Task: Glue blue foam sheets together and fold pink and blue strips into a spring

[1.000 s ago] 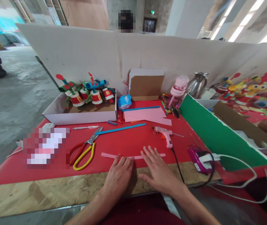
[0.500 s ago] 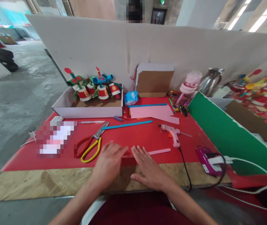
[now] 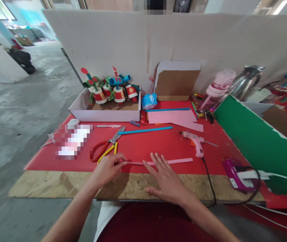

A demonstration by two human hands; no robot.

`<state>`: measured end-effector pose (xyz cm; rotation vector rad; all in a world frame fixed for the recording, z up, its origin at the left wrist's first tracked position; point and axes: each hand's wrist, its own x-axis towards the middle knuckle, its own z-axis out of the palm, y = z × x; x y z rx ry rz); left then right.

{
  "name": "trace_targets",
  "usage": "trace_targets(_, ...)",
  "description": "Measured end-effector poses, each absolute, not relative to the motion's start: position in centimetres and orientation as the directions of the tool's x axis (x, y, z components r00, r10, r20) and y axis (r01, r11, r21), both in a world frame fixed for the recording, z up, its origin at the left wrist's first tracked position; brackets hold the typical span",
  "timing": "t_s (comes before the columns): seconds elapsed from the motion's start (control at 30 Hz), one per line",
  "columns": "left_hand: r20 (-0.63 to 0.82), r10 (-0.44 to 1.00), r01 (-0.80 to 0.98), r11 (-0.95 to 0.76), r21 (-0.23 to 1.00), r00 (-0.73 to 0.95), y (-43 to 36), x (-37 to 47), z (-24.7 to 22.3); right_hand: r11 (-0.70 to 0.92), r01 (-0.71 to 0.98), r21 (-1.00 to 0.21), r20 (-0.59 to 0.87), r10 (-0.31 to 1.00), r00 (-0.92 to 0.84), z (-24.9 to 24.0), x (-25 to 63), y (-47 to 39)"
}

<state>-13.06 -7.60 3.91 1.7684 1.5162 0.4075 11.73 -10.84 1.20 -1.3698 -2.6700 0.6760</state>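
Your left hand (image 3: pixel 110 169) pinches the left end of a pink strip (image 3: pixel 181 161) on a red-covered desk (image 3: pixel 138 144), fingers closed on it; your right hand (image 3: pixel 167 181) lies flat across the middle, fingers spread and gripping nothing. The strip runs side to side just beyond the wooden front edge (image 3: pixel 50 185), its right end loose. Between your hands it looks narrower (turned on edge or folded, the view cannot settle which), and there trouble could start: an uneven pull from the left might crease, twist or tear it. Press too lightly on the right, and it could slide askew. Near your left fingers sit the handles of the scissors (image 3: pixel 98 150); contact is unclear, but a sideways sweep could knock them and the blue strip (image 3: pixel 148 130) at their blades. Near the pink strip's right end rests a pink glue gun (image 3: pixel 197 144), its black cord (image 3: pixel 208 181) trailing to the front edge. Snag that cord with your right forearm, and the gun could be dragged onto your work; a hot nozzle would risk burns.
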Motion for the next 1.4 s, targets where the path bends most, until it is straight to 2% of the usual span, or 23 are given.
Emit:
trace_targets(0.2,-0.143,0.96,0.831,-0.127,0.542,0.24,-8.0,-13.0,2.9,0.506,0.76,-0.408,-0.153,0.783,-0.603,1.3,11.7,-10.9)
trace_targets(0.47,-0.14,0.962,0.836,-0.127,0.534,0.235,-8.3,-12.8,2.7,0.514,0.761,-0.396,-0.132,0.789,-0.601,1.1,11.6,-10.8)
trace_targets(0.67,-0.115,0.966,0.884,-0.161,0.439,0.233,-8.5,-12.5,2.4,0.527,0.754,-0.393,-0.1,0.79,-0.605,0.9,11.7,-10.9)
trace_targets(0.77,-0.089,0.971,0.862,-0.153,0.483,0.222,-8.5,-12.6,2.2,0.528,0.753,-0.393,-0.1,0.79,-0.605,0.8,11.7,-10.9)
trace_targets(0.87,-0.03,0.961,0.811,-0.215,0.543,0.275,-8.7,-13.0,1.8,0.525,0.753,-0.397,-0.102,0.79,-0.605,0.7,11.8,-10.9)
trace_targets(1.03,0.021,0.933,0.851,-0.335,0.405,0.358,-9.4,-13.7,1.4,0.528,0.747,-0.404,-0.098,0.787,-0.609,0.6,11.8,-10.9)
trace_targets(1.23,0.059,0.949,0.801,-0.294,0.522,0.31,-9.7,-13.2,1.8,0.533,0.751,-0.39,-0.09,0.79,-0.607,0.6,11.8,-10.8)
trace_targets(1.4,0.054,0.963,0.833,-0.257,0.491,0.265,-9.9,-12.5,1.8,0.537,0.75,-0.385,-0.089,0.788,-0.609,0.7,11.8,-10.9)
